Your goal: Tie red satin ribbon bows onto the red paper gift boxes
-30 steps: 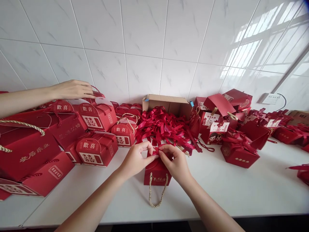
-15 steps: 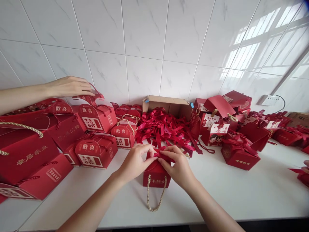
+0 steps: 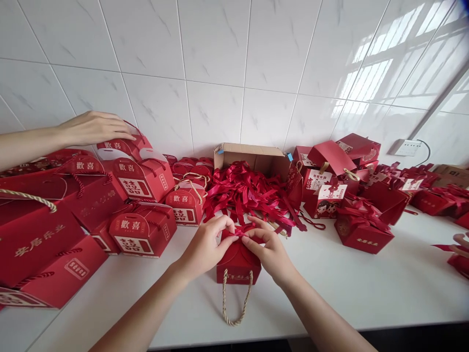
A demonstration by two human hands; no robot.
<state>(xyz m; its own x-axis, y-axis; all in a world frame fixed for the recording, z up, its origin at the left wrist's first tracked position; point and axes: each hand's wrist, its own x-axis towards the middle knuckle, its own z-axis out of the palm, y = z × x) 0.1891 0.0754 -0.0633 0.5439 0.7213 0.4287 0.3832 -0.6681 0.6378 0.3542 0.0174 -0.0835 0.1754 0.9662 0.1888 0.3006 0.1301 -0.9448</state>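
A small red gift box [image 3: 239, 266] stands on the white table in front of me, its gold rope handle [image 3: 234, 322] hanging down over the near side. On top of it a red ribbon [image 3: 240, 233] is bunched at the middle. My left hand [image 3: 210, 243] pinches the ribbon from the left between thumb and index finger. From the right, my right hand [image 3: 269, 249] pinches it too, thumb and fingertips close to the left ones. My fingers partly cover the ribbon and the box's top.
Behind the box lies a heap of red ribbons [image 3: 249, 190] by an open cardboard carton [image 3: 252, 156]. Red boxes [image 3: 141, 230] are stacked at left, where another person's hand [image 3: 93, 128] rests on one. Ribbon-tied boxes [image 3: 366, 230] stand right; another hand [image 3: 462, 247] shows at the edge.
My right index finger has lifted and straightened away from the ribbon, while both hands keep their pinch over the box. The view has shifted slightly.
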